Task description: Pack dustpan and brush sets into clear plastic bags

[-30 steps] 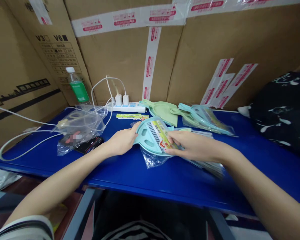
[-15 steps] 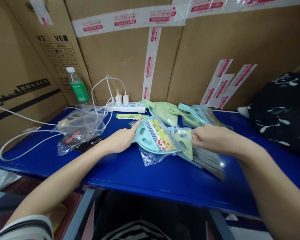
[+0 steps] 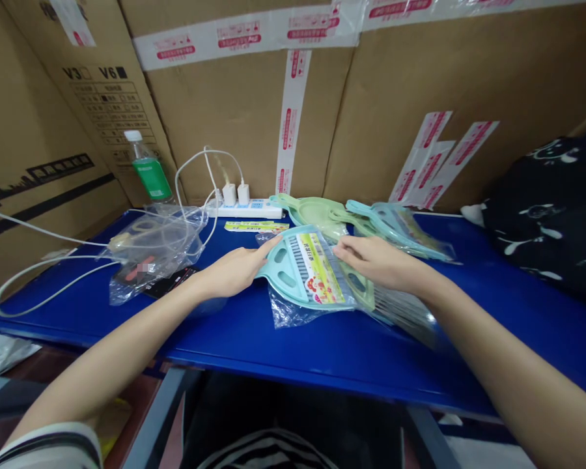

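"V3" and "V6" stand in black on the left carton [image 3: 92, 117], V3 beside an unfilled box and V6 beside a filled one; the table under them is too small to read. Red print on the white tape [image 3: 293, 124] cannot be made out, nor can the small text on the green-labelled bottle [image 3: 151, 176]. Two yellow-green paper strips [image 3: 256, 227] lie before the power strip [image 3: 249, 208].

The pale blue dustpan [image 3: 297, 301] lies at mid-table [image 3: 254, 355], with a matching brush [image 3: 282, 264] nested in it. The brush has two oval slots and dark bristles. Over them is a yellow, white and red card [image 3: 320, 270] with black characters too small to read and a cartoon figure. Clear wrap [image 3: 290, 312] juts out below. A green brush [image 3: 368, 293] and grey bristles [image 3: 405, 316] show beneath its right side.

The left hand [image 3: 239, 270] grips the dustpan's handle end, fingers closed. The right hand [image 3: 376, 257] has its fingers curled at the card's right side; whether they pinch the wrap, I cannot tell.

Half a second ago the right hand was farther right, by the green brush's outer edge; now it is back beside the card. The left hand keeps its hold.
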Tool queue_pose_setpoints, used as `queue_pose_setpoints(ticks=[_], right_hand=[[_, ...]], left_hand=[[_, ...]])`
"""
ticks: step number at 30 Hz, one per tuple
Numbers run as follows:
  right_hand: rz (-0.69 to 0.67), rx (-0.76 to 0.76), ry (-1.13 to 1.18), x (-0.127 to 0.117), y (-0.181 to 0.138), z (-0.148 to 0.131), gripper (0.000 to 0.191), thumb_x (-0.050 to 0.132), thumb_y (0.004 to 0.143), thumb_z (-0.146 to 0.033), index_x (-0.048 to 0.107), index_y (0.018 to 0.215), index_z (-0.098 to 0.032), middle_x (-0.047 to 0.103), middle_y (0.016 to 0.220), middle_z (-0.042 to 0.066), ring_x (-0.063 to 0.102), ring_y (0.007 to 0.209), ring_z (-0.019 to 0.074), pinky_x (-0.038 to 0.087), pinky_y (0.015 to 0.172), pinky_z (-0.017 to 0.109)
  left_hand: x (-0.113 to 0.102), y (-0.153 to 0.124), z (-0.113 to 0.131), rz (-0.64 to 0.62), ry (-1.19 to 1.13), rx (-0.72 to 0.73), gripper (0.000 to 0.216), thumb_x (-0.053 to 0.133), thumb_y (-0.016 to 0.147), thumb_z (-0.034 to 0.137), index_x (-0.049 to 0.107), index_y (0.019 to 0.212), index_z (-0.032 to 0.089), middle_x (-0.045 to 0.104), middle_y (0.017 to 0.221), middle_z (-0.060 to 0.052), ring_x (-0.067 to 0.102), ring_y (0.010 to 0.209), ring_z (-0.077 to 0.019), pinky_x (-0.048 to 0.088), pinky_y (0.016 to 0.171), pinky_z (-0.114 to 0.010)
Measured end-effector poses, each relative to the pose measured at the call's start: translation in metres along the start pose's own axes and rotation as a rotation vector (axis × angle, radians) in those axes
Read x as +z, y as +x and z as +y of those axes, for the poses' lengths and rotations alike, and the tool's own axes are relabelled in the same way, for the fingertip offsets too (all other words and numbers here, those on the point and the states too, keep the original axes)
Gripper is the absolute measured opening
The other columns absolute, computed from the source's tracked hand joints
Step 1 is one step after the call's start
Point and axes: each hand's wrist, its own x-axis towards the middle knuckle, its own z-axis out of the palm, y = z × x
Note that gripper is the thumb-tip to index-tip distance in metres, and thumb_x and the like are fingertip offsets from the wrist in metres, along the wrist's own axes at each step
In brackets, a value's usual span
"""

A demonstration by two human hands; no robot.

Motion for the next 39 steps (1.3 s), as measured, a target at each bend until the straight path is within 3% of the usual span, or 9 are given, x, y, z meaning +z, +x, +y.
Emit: queue_pose_setpoints(ticks=[6, 14, 18, 24, 27, 29, 34, 37, 39], right_hand=[[-0.062, -0.006, 0.213, 0.006, 0.004, -0.002, 0.025, 0.043, 0.082, -0.038, 0.042, 0.062, -0.023, 0.048, 0.057, -0.001, 0.044, 0.055, 0.0138, 0.033, 0.053, 0.028], [-0.119, -0.095, 0.537, -0.013, 0.001, 0.009, 0.031, 0.046, 0.08, -0.049, 0.056, 0.071, -0.021, 0.054, 0.065, 0.0, 0.048, 0.058, 0.0131, 0.04, 0.055, 0.028], [-0.195, -0.087, 0.507, -0.01, 0.001, 0.012, 0.025, 0.048, 0.082, -0.037, 0.062, 0.093, -0.02, 0.053, 0.062, -0.002, 0.046, 0.048, 0.0109, 0.037, 0.046, 0.026], [-0.021, -0.006, 0.24, 0.009, 0.004, 0.004, 0.06, 0.058, 0.08, -0.037, 0.048, 0.134, -0.013, 0.054, 0.06, -0.005, 0.053, 0.051, 0.0151, 0.039, 0.049, 0.028], [-0.107, 0.013, 0.28, 0.01, 0.005, 0.005, 0.073, 0.062, 0.076, -0.031, 0.038, 0.142, -0.01, 0.056, 0.06, -0.006, 0.057, 0.052, 0.0168, 0.043, 0.05, 0.029], [-0.109, -0.007, 0.283, 0.005, 0.005, 0.011, 0.065, 0.058, 0.077, -0.027, 0.042, 0.138, -0.011, 0.057, 0.061, -0.004, 0.06, 0.056, 0.0181, 0.046, 0.054, 0.03], [0.221, 0.108, -0.047, -0.014, 0.004, 0.025, 0.048, 0.042, 0.079, -0.012, 0.053, 0.126, -0.01, 0.067, 0.083, 0.011, 0.066, 0.081, 0.0287, 0.049, 0.073, 0.042], [0.426, -0.065, -0.083, -0.018, 0.015, 0.016, 0.056, 0.04, 0.081, -0.011, 0.044, 0.137, -0.012, 0.064, 0.115, 0.017, 0.061, 0.106, 0.0322, 0.047, 0.087, 0.048], [0.418, -0.229, -0.065, -0.018, 0.033, 0.003, 0.063, 0.04, 0.083, -0.011, 0.034, 0.146, -0.015, 0.065, 0.115, 0.015, 0.062, 0.105, 0.03, 0.048, 0.087, 0.047]], left_hand=[[-0.003, -0.001, 0.002, -0.014, -0.031, 0.022, 0.063, 0.027, 0.09, 0.017, 0.014, 0.152, 0.015, 0.057, 0.065, 0.001, 0.055, 0.058, -0.0173, 0.042, 0.06, -0.028], [-0.003, 0.0, -0.002, -0.021, -0.103, 0.045, 0.062, 0.026, 0.092, 0.021, 0.014, 0.153, 0.014, 0.06, 0.069, -0.001, 0.055, 0.061, -0.017, 0.044, 0.064, -0.029], [-0.002, 0.001, -0.003, 0.058, -0.104, 0.084, 0.058, 0.025, 0.094, 0.023, 0.02, 0.152, 0.015, 0.064, 0.078, -0.004, 0.058, 0.067, -0.0183, 0.045, 0.067, -0.031], [-0.003, 0.001, -0.002, 0.028, -0.148, 0.092, 0.059, 0.025, 0.094, 0.023, 0.019, 0.152, 0.014, 0.067, 0.083, -0.005, 0.062, 0.072, -0.0201, 0.048, 0.071, -0.033], [-0.003, 0.0, -0.004, 0.005, -0.169, 0.106, 0.058, 0.026, 0.096, 0.026, 0.017, 0.152, 0.016, 0.069, 0.101, -0.009, 0.065, 0.081, -0.0206, 0.049, 0.076, -0.033], [-0.004, 0.0, -0.008, -0.025, -0.173, 0.111, 0.058, 0.026, 0.097, 0.026, 0.015, 0.153, 0.019, 0.067, 0.114, -0.011, 0.066, 0.089, -0.0207, 0.049, 0.08, -0.033], [-0.008, -0.002, -0.018, -0.086, -0.139, 0.107, 0.053, 0.026, 0.098, 0.023, 0.024, 0.151, 0.022, 0.062, 0.129, -0.01, 0.062, 0.11, -0.0218, 0.047, 0.093, -0.036], [-0.008, -0.004, -0.023, -0.115, -0.152, 0.162, 0.049, 0.029, 0.097, 0.021, 0.039, 0.145, 0.026, 0.058, 0.136, -0.007, 0.059, 0.117, -0.0217, 0.045, 0.096, -0.036], [-0.008, -0.004, -0.026, -0.135, -0.167, 0.174, 0.048, 0.034, 0.096, 0.02, 0.044, 0.142, 0.028, 0.062, 0.132, -0.005, 0.061, 0.113, -0.0209, 0.046, 0.094, -0.033]])
